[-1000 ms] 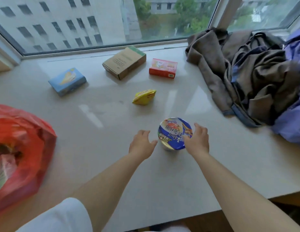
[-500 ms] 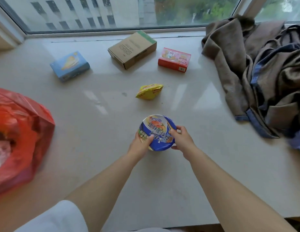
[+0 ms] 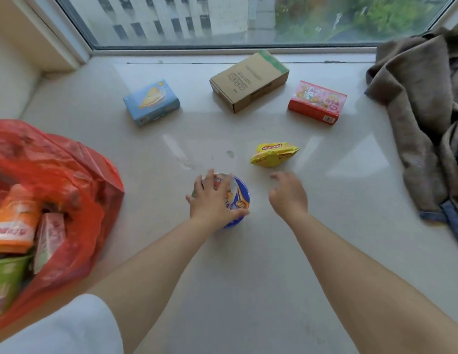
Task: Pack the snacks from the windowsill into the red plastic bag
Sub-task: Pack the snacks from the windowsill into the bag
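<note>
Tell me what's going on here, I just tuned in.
A person is packing snacks off a windowsill into a red bag. The left hand grips a blue noodle cup from above; the right hand hovers beside it, holding nothing. Unpacked: a yellow packet, a blue box, a brown carton and a red box. The bag holds several items.

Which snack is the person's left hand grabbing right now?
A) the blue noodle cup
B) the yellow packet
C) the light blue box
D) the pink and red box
A: the left hand lies over the lid of the blue noodle cup with its fingers and thumb curled round the rim, while the right hand is off it and holds nothing.
</note>
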Demonstrator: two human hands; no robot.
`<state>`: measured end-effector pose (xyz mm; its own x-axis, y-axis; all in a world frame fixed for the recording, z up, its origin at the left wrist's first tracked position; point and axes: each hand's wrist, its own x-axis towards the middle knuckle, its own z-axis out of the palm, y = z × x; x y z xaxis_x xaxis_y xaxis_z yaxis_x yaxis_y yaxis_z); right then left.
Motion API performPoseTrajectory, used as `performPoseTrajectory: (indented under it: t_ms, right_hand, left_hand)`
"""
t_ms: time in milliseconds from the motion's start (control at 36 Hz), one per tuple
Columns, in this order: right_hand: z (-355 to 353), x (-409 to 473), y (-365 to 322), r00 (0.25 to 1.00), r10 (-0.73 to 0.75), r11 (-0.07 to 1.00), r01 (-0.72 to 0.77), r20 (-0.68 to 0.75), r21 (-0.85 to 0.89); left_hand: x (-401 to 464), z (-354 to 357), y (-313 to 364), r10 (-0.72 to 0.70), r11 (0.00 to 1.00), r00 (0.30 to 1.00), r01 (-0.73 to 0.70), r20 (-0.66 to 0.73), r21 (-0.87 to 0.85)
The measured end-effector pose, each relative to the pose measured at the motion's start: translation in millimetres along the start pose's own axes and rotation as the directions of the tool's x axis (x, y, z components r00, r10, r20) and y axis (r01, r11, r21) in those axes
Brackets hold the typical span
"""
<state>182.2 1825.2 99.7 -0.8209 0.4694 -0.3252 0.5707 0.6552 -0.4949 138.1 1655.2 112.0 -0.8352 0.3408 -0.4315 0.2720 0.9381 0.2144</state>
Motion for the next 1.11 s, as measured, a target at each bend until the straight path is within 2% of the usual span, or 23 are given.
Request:
performPoseTrajectory:
  t_ms: [83, 139, 194, 417, 556, 778, 944, 1111]
  right_hand:
    - [-10.9, 25.2, 0.5, 0.962, -0.165, 0.965, 0.111, -0.219, -0.239]
    - [-11.7, 39.2, 1.2, 0.939, -0.246, 0.937, 0.166, -0.242, -0.308]
    - [-10.4, 51.6, 1.4, 0.942, -0.272, 0.908, 0.184, -0.196, -0.376]
    - [-0.6, 94.1, -0.7, 0.974, -0.226, 0.745, 0.187, 0.022, -0.640]
    - [4.9, 103.4, 3.8, 0.989, -0.112, 0.780, 0.148, 0.097, -0.608]
    - [0.0, 89.2, 7.7, 0.987, -0.100, 0.797, 0.155, 0.126, -0.583]
    - [-3.4, 44.6, 29.7, 0.991, -0.014, 0.843, 0.082, 0.132, -0.532]
    - [-7.3, -1.9, 42.1, 0.988, 0.100, 0.904, -0.042, 0.114, -0.425]
  left_hand:
    - [8.9, 1.2, 10.8, -0.009, 0.994, 0.995, -0.003, 0.099, 0.112]
    - [16.3, 1.6, 12.1, -0.037, 0.992, 0.991, 0.021, 0.128, 0.127]
    - [22.5, 0.2, 13.0, -0.051, 0.989, 0.988, 0.029, 0.147, 0.146]
    - [38.0, 0.9, 11.8, -0.070, 0.986, 0.986, 0.045, 0.151, 0.164]
    - [40.7, 1.5, 11.6, -0.084, 0.984, 0.982, 0.055, 0.169, 0.170]
    - [42.3, -0.7, 12.3, -0.098, 0.981, 0.982, 0.068, 0.162, 0.182]
    - [25.2, 3.7, 9.7, -0.132, 0.982, 0.982, 0.112, 0.134, 0.150]
    - [-9.2, 14.2, 0.0, -0.108, 0.978, 0.987, 0.084, 0.119, 0.189]
